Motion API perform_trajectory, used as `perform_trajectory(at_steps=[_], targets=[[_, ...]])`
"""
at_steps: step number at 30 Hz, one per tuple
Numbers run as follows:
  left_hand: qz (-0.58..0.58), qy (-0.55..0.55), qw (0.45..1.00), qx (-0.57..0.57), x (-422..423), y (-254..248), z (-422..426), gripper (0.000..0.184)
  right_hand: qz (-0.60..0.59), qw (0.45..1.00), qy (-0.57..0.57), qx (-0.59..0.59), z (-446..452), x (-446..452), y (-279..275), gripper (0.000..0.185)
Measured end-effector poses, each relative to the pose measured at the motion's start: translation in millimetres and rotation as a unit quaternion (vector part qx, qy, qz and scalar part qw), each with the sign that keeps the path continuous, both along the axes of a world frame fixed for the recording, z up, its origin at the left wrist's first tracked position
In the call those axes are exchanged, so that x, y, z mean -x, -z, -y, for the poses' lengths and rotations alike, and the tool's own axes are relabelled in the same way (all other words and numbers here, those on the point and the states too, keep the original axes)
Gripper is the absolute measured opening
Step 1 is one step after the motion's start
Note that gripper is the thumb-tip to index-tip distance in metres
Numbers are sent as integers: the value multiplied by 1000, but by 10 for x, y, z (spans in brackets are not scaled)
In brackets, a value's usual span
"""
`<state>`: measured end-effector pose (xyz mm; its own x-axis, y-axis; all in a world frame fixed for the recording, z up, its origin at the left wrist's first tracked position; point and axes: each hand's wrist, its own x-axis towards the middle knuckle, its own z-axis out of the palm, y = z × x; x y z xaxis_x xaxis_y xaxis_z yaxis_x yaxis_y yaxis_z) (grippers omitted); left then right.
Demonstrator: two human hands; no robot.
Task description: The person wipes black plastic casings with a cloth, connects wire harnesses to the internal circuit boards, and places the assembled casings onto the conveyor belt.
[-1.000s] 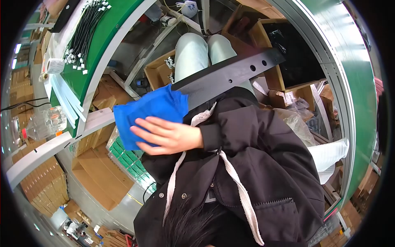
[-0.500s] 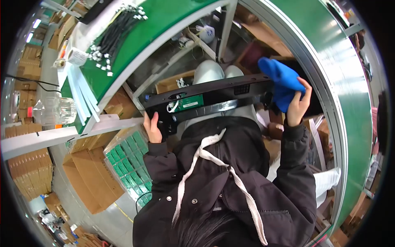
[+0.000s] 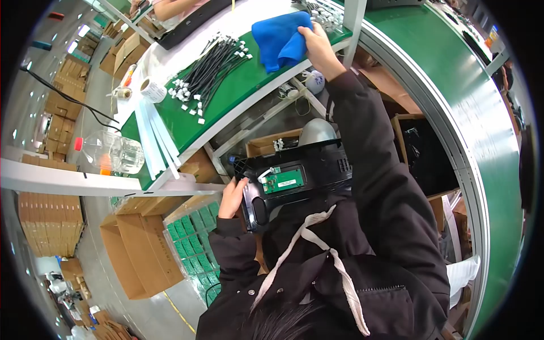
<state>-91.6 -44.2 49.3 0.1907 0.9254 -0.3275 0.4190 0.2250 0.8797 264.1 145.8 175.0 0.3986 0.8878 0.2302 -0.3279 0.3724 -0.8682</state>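
Note:
A long black plastic housing (image 3: 322,174) lies across my lap, its inside facing up, with a green circuit board (image 3: 290,180) and a short white cable near its left end. My left hand (image 3: 231,199) grips that left end, thumb over the edge. My right hand (image 3: 321,50) is stretched out over the green bench (image 3: 195,126) and pinches a bunched blue cloth (image 3: 277,41) between thumb and fingers. The cloth hangs at the bench's edge; whether it touches the surface I cannot tell. My right sleeve hides the housing's right end.
Black cables (image 3: 212,71) with white connectors lie on the bench beside a label roll (image 3: 153,89) and pale blue strips (image 3: 154,139). A plastic bottle (image 3: 110,153) stands left. Cartons (image 3: 139,255) and green packs (image 3: 195,241) sit below. Another person's arm (image 3: 171,8) shows at the far side.
My right hand has carried the blue cloth from the housing's right end up and forward to the bench. The housing now lies flatter, its inside and circuit board showing more.

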Motion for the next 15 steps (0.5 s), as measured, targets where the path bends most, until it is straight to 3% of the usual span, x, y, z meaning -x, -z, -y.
perform_trajectory(at_steps=[1, 2, 3, 4, 5, 7, 9, 11, 13, 15], targets=[[-39, 26, 999, -14, 40, -31, -16, 41, 160, 985, 52, 37, -315, -67, 207, 31], [-65, 47, 997, -16, 41, -128, -21, 42, 333, 931, 130, 79, -337, -54, 233, 32], [-90, 67, 993, -19, 19, -251, -29, 43, 493, 838, 204, 117, -341, -40, 230, 35], [-115, 79, 990, -24, 8, -339, -42, 45, 546, 808, 195, 106, -280, -23, 201, 38], [-139, 91, 986, -28, -7, -410, -43, 46, 641, 689, 329, 80, -253, 61, 225, 37], [-155, 106, 982, -26, -19, -450, -41, 48, 661, 589, 463, 50, 60, 315, -148, 30], [-140, 109, 984, -15, -39, -461, -33, 49, 708, 595, 379, -28, 84, 444, -227, 26], [-153, 111, 982, -28, -78, -536, 13, 51, 754, 602, 219, -145, -16, 538, -151, 24], [-153, 105, 982, -35, -103, -629, 73, 52, 806, 544, 201, -119, -122, 668, -17, 14], [-151, 81, 981, -87, -31, -543, 138, 53, 804, 544, 202, -126, -299, 715, 135, 11]])
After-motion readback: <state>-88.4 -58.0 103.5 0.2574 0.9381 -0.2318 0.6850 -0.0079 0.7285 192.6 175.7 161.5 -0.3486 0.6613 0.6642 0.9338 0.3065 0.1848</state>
